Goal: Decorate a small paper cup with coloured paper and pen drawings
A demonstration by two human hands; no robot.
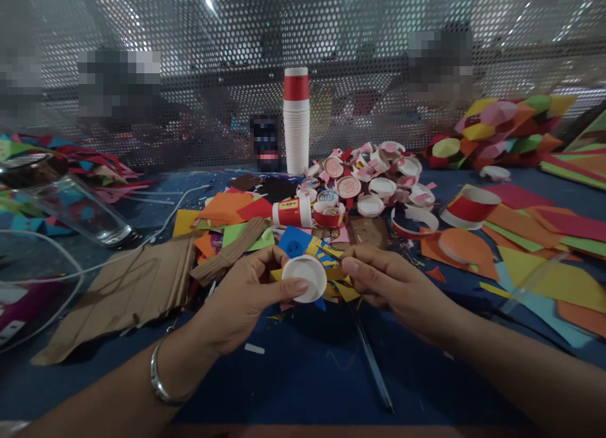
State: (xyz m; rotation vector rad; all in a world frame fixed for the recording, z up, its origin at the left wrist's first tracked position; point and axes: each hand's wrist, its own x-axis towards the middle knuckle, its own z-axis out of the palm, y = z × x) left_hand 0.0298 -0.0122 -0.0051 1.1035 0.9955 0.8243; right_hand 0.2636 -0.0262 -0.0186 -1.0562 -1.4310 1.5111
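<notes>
My left hand (253,286) pinches a round white cut-off paper cup bottom (307,288), its thumb lying across the pale disc. Just to the right, my right hand (383,277) is closed on a thin dark pointed tool (327,254), whose tip points toward the cup bottom; its exact kind is unclear. Behind and below the cup bottom lie blue paper (294,241) and yellow paper scraps (348,290). A pen (372,362) lies on the dark blue table in front of my right hand.
Corrugated cardboard (127,293) lies left. Behind are a red paper cup (291,212), a heap of cut cup bottoms (348,187) and a tall cup stack (297,135). Coloured paper sheets (544,267) cover the right. A glass jar (85,204) and white cable (182,198) are left.
</notes>
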